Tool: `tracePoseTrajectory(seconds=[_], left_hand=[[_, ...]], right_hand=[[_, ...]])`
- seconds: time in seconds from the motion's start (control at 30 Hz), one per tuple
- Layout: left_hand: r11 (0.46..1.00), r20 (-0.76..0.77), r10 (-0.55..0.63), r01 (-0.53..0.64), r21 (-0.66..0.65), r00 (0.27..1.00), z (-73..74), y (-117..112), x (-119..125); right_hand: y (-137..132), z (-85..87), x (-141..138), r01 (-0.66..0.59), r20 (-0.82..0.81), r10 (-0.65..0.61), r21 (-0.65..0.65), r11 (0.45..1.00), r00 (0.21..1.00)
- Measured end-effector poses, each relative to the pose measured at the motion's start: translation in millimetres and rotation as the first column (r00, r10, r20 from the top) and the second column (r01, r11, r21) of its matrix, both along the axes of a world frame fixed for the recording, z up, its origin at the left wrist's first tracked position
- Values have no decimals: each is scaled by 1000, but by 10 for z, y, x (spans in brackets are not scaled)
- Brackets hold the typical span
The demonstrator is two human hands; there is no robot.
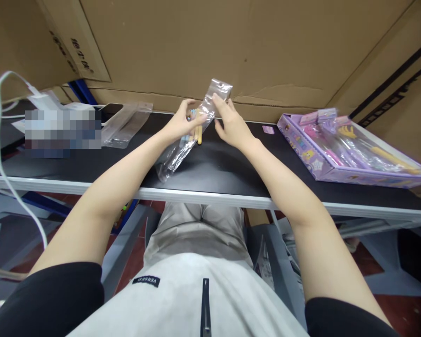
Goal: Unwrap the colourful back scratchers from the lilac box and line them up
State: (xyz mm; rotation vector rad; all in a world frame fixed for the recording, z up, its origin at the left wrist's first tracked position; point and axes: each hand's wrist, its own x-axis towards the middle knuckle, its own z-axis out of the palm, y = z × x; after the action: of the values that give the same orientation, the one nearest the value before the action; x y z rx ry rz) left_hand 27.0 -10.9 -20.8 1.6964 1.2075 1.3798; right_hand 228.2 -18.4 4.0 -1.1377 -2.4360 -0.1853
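Note:
My left hand (183, 120) is closed around a few small pens or pencils (195, 133) and the middle of a long clear plastic bag (182, 147). The bag slants from its open top near the cardboard wall down to the table's front. My right hand (229, 122) pinches the bag's upper edge between thumb and fingers. Both hands hover just above the black table (231, 164), close together.
A purple tray (323, 168) of wrapped stationery sets lies at the right. Empty clear bags (126, 122) lie at the left beside a white charger and cable (7, 140). Cardboard sheets (231, 47) stand behind the table. A small pink tag (268, 129) lies near the tray.

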Motion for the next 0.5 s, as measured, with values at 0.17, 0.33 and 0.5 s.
tracePoseTrajectory(seconds=[0.17, 0.33, 0.5], left_hand=[[970, -210, -22, 72, 233, 977, -39, -119, 57], [943, -341, 80, 40, 332, 937, 107, -224, 48], [901, -452, 341, -150, 406, 824, 373, -54, -400]], right_hand=[[56, 46, 71, 187, -47, -185, 47, 981, 982], [-31, 102, 111, 236, -74, -231, 73, 969, 970], [-65, 85, 142, 249, -65, -246, 59, 967, 967]])
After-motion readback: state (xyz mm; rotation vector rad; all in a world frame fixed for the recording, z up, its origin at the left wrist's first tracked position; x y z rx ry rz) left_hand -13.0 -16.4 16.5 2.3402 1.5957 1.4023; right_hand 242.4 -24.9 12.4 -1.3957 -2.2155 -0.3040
